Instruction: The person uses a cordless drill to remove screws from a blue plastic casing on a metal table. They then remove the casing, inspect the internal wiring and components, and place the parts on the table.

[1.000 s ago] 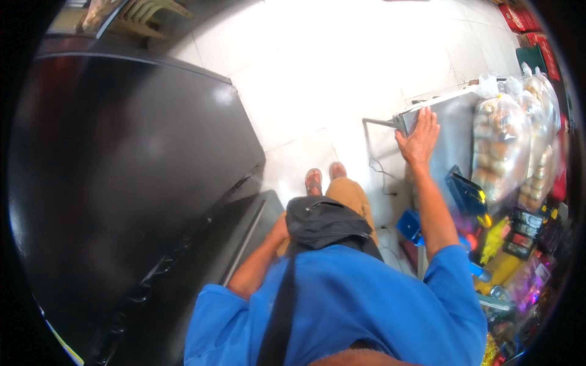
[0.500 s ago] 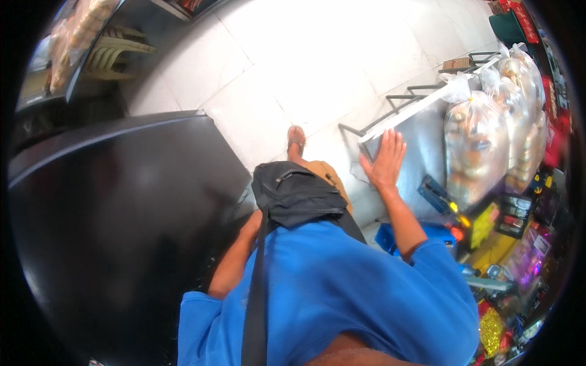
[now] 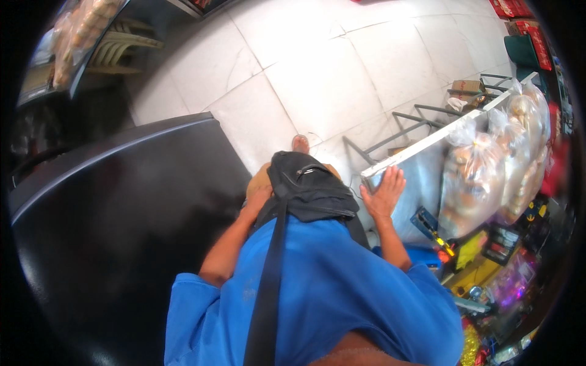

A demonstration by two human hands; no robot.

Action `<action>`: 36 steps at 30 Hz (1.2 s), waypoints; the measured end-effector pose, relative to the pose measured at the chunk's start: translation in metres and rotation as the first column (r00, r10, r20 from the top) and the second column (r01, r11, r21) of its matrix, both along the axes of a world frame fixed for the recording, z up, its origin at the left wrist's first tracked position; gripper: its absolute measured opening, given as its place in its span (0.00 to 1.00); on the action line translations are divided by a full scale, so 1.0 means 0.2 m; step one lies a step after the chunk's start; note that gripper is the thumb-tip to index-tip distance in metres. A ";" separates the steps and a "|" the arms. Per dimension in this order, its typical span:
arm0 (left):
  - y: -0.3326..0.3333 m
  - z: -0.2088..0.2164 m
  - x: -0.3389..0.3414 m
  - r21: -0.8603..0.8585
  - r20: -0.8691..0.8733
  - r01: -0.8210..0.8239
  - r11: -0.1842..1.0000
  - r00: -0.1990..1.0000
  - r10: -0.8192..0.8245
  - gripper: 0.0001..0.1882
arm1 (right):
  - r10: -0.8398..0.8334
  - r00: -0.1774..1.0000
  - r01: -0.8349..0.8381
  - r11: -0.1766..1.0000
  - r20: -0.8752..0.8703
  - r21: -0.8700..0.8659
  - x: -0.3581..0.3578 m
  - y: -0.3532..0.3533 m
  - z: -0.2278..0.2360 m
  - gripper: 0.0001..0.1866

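My right hand (image 3: 384, 194) lies flat near the corner of a table with a grey top (image 3: 418, 183) and a white edge. Its fingers are stretched out, and nothing is in it. Beside the black waist bag (image 3: 311, 180) with its strap, my left hand (image 3: 257, 200) hangs against my tan shorts (image 3: 261, 178). Its fingers are too small and partly hidden to make out. Clear plastic bags of round bread-like pieces (image 3: 471, 183) stand on the table to the right of my right hand.
A large black appliance-like box (image 3: 128, 201) fills the left side. Pale floor tiles (image 3: 317, 91) stretch ahead. Grey metal bars (image 3: 397, 137) stick out beside the table. A cardboard box (image 3: 467, 86) sits farther back. A yellow-handled tool (image 3: 434, 233) and colourful packages lie at the right.
My left hand has swung forward from my side to beside the waist bag. My right hand still rests on the table corner. The view has shifted a little.
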State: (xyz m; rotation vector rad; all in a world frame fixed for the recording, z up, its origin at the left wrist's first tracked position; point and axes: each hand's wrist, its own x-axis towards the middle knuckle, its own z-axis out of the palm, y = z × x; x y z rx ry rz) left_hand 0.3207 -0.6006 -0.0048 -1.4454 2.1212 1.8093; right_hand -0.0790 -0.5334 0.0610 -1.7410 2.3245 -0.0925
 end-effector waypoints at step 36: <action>-0.88 -0.22 0.45 0.148 0.383 0.222 0.964 0.885 -0.263 0.37 | -0.573 0.817 0.560 0.759 -0.066 0.332 -0.09 -0.26 -0.03 0.60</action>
